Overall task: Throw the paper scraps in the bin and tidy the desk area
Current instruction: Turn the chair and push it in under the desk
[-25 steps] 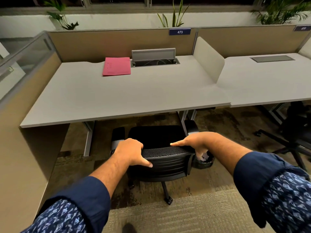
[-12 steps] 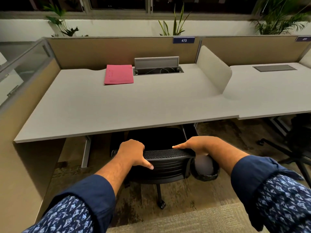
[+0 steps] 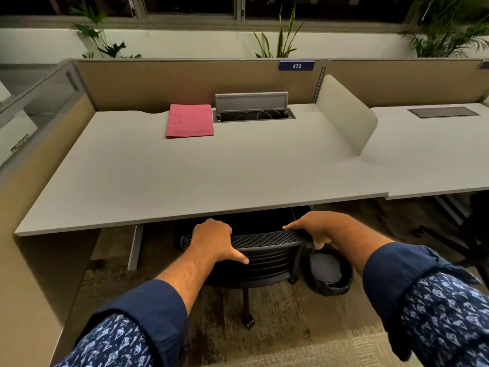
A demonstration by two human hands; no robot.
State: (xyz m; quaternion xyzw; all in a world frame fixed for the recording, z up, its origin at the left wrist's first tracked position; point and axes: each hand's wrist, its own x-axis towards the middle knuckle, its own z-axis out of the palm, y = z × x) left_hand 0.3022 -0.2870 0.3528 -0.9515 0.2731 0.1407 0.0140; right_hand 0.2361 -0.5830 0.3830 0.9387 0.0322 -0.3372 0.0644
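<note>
Paper scraps are nowhere to be seen on the desk [image 3: 185,181]; only a pink folder [image 3: 190,121] lies near its back edge, beside the open cable tray [image 3: 254,113]. The bin [image 3: 329,274] stands on the floor just right of the chair [image 3: 264,250], with something pale inside. Both hands are clamped on the chair's mesh backrest top: the left hand [image 3: 215,241] curls over it and the right hand [image 3: 315,229] grips its right corner. The step in hand looks like tidying, tucking the chair under the desk. Next calls for a straight, even push, keeping clear of the bin.
</note>
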